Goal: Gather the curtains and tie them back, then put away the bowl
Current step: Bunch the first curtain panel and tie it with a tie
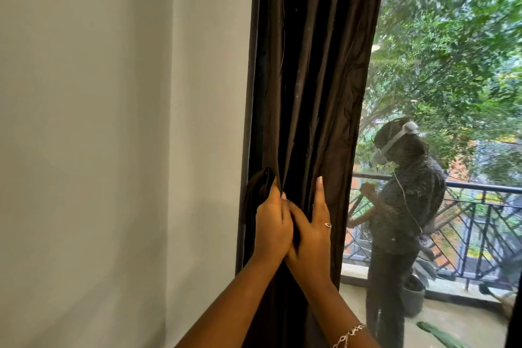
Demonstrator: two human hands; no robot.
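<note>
**Desk:** What are the hands doing?

**Photographer:** The left hand (272, 224) is pinching a fold of the dark brown curtain (310, 79) between thumb and curled fingers, on its wall side. The right hand (310, 232) is touching it, fingers straight and pressing flat on the pleats, gripping nothing.

**Desk:** And the curtain itself?

**Photographer:** It is hanging bunched in a narrow column between the white wall (113, 121) and the screened window (452, 79), where another person (406, 206) is standing on the balcony. A dark loop (258, 189) is showing by the left thumb. Whether it is a tie-back or only a fold cannot be told.

**Desk:** So how is the step best done?

**Photographer:** The gathering is looking nearly finished, the tying not yet begun. The flat right hand is probably best used sweeping the window-side pleats toward the pinch, so the bundle is sitting tight before any tie is going round it. The glossy cloth is looking liable to slip from a light pinch.

**Desk:** The bowl?

**Photographer:** It is appearing nowhere in the frame, so that part is waiting
</note>
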